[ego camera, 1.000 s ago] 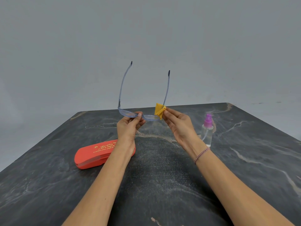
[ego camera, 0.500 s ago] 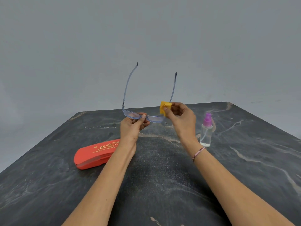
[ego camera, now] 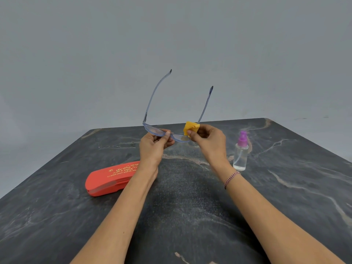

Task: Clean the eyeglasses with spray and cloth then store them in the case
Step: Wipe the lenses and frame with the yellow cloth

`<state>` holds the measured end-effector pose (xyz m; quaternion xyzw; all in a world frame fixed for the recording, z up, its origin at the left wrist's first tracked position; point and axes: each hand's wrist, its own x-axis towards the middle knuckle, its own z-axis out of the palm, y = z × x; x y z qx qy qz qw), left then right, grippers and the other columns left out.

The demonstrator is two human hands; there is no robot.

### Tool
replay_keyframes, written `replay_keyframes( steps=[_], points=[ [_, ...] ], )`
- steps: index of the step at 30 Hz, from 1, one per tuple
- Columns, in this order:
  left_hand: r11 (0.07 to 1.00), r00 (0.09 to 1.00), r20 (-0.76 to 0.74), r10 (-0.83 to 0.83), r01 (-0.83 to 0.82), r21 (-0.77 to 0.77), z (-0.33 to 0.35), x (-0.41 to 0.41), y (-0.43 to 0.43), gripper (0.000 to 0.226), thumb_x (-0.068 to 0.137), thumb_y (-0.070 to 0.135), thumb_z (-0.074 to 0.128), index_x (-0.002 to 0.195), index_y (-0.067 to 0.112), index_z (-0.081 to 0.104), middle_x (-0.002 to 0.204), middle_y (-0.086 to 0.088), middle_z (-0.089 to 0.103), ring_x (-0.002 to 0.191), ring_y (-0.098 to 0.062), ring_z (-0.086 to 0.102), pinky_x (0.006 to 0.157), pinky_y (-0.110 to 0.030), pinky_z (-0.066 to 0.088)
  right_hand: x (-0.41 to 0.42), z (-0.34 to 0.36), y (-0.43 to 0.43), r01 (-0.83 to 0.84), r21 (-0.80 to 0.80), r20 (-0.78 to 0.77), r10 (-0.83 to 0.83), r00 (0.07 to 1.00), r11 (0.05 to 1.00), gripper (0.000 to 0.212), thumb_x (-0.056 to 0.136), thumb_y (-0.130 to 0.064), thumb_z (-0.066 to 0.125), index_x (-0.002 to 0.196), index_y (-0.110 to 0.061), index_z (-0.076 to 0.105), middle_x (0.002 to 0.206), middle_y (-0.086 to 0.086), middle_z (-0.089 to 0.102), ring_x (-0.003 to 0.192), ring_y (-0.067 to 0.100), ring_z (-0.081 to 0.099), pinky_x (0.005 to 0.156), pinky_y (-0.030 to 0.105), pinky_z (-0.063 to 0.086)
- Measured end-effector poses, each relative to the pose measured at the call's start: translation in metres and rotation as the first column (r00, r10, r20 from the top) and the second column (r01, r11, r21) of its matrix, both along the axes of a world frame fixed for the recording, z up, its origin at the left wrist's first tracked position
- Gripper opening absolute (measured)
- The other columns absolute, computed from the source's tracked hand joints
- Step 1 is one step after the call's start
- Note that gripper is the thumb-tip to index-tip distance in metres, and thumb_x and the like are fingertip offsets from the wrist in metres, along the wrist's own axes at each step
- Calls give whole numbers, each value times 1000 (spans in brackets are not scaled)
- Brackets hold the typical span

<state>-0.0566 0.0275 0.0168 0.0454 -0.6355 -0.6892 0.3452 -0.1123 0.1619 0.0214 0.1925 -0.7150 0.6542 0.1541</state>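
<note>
Presently the eyeglasses [ego camera: 162, 130] are held in the air above the far middle of the dark marble table [ego camera: 285, 187], at about twelve o'clock from the wearer, between both hands. The left hand [ego camera: 152, 147] is pinched shut on the frame near the bridge, thumb and fingertips closed on the rim of the left lens. The right hand [ego camera: 207, 141] is closed on a folded yellow cloth [ego camera: 191, 127], which is pressed against the right lens at the one o'clock side. The front of the frame is laid across from nine to three o'clock, tilted slightly down toward three, and that is its long axis; both temples are unfolded and point up and away toward twelve o'clock, leaning a little to one o'clock. The frame is judged light, thin and somewhat springy, with lenses that would smear or scratch easily, so it is best taken by the rim or bridge, as is done, never by the lens faces, and the temples should not be levered. The cloth is soft and is expected to slide readily over the lens. The red eyeglass case [ego camera: 110, 178] lies shut on the table at nine o'clock of the left forearm, and the spray bottle [ego camera: 241, 151] with the purple nozzle stands upright at three o'clock, near the right wrist. Storage is judged not yet begun.
</note>
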Motion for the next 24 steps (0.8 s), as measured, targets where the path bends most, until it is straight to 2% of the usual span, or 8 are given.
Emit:
replay_keyframes(
  steps=[4,8,10,13,16,18,22,24],
  points=[
    [998,1000,28,-3,4,-58,2,3,-1,6,90,3,57,91,-1,62,80,-11,65,73,-13,66,67,-17,56,-2,8,6,62,-74,-30,-64,997,995,17,77,-25,74,90,-14,72,80,2,72,79,17,69,80,36,56],
    [992,997,69,20,-11,-128,1,4,-2,4,89,5,59,89,2,62,79,-8,65,67,-9,68,68,-18,57,-8,16,22,152,-178,-54,-164,985,972,14,78,-27,73,89,-19,71,80,-1,72,79,16,69,79,34,56],
    [993,998,60,13,-6,-115,2,4,0,4,89,4,58,90,1,61,76,-8,64,65,-9,67,67,-18,57,-8,13,21,139,-160,-35,-146,989,977,14,79,-27,72,90,-18,71,81,0,72,79,16,69,78,32,56],
    [998,1000,24,6,-4,-69,3,6,2,3,89,3,58,88,1,60,72,-9,60,66,-15,65,64,-18,56,-2,2,9,17,-115,50,-11,999,993,18,79,-23,72,94,-12,71,82,4,72,75,13,68,76,28,55],
    [998,999,-14,39,-40,-47,6,6,-1,8,89,4,58,81,4,59,69,-10,60,64,-14,64,62,-16,55,2,-7,-1,-150,-54,128,156,979,987,7,78,-21,73,84,-18,71,79,6,70,68,10,64,79,34,57],
    [997,998,-29,56,-57,-44,6,6,-3,11,89,4,58,78,7,58,68,-10,59,59,-8,64,60,-16,54,3,-9,-3,-199,-23,157,200,967,980,6,77,-23,75,81,-21,71,77,3,70,67,8,63,80,35,57],
    [996,999,3,35,-34,-85,5,5,-4,11,89,5,58,79,9,59,68,-6,60,55,-5,64,61,-17,56,1,-2,2,-120,-60,131,127,983,991,13,76,-23,75,86,-17,72,80,5,72,68,9,64,72,24,55],
    [995,999,53,2,4,-101,6,5,-7,13,90,4,57,79,10,57,70,-5,59,53,-4,63,60,-16,56,-1,3,8,-36,-98,107,46,993,995,14,77,-22,74,89,-14,72,81,6,72,70,12,65,71,24,54]
  ],
)
